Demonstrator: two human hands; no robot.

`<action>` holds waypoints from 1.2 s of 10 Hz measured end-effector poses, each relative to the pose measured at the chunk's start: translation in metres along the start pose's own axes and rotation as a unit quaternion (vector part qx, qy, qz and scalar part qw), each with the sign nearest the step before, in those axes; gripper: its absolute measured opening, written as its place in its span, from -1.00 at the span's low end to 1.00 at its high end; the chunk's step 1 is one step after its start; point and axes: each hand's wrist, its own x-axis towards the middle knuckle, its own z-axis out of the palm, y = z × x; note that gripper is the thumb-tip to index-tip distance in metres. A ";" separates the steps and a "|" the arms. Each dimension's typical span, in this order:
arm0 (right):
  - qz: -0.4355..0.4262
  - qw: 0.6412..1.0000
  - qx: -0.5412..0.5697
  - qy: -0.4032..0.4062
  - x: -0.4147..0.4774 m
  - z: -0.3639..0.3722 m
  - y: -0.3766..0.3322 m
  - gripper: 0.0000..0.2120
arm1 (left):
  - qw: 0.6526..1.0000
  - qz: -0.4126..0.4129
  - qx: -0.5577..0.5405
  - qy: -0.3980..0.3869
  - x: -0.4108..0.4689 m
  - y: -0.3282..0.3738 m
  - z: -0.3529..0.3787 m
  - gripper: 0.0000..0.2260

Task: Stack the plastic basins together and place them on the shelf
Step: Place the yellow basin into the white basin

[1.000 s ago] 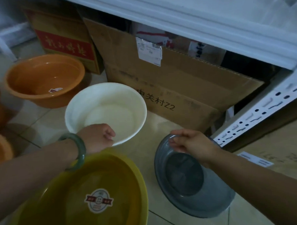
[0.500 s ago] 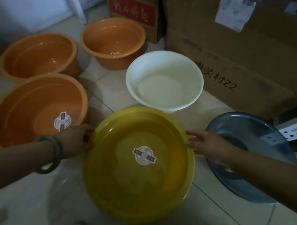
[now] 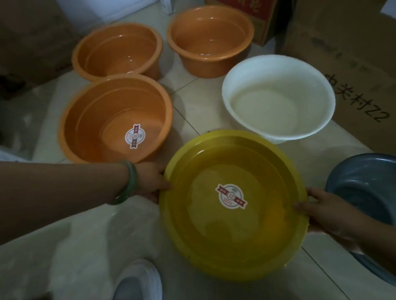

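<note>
A wide yellow basin (image 3: 211,241) with a round sticker inside sits low in the middle of the tiled floor. My left hand (image 3: 151,181), with a green bangle on the wrist, grips its left rim. My right hand (image 3: 323,212) grips its right rim. Three orange basins stand to the left and behind: one with a sticker (image 3: 91,122), one behind it (image 3: 117,48), one further right (image 3: 208,39). A white basin (image 3: 278,96) stands behind the yellow one. A grey basin (image 3: 368,186) lies at the right, partly under my right arm.
Cardboard boxes (image 3: 355,54) line the back and right, and another box (image 3: 27,29) stands at the left. My white shoe (image 3: 139,283) is at the bottom. The shelf is out of view.
The view has swung down and left from the shelf. My left hand left the white basin and my right hand left the grey one; both now hold the yellow basin's rim.
</note>
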 end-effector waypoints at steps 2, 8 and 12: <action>0.006 1.000 -0.008 0.014 -0.006 -0.001 -0.008 -0.54 | 1.000 -0.010 0.001 -0.024 0.004 -0.001 -0.005 -0.58; -0.123 0.987 0.026 0.098 -0.048 -0.099 -0.131 -0.91 | 0.988 0.144 0.047 0.015 -0.002 0.154 -0.117 -0.50; -0.144 0.958 0.081 0.236 0.036 -0.120 -0.160 -0.87 | 0.960 0.228 -0.101 0.126 0.041 0.222 -0.070 -0.89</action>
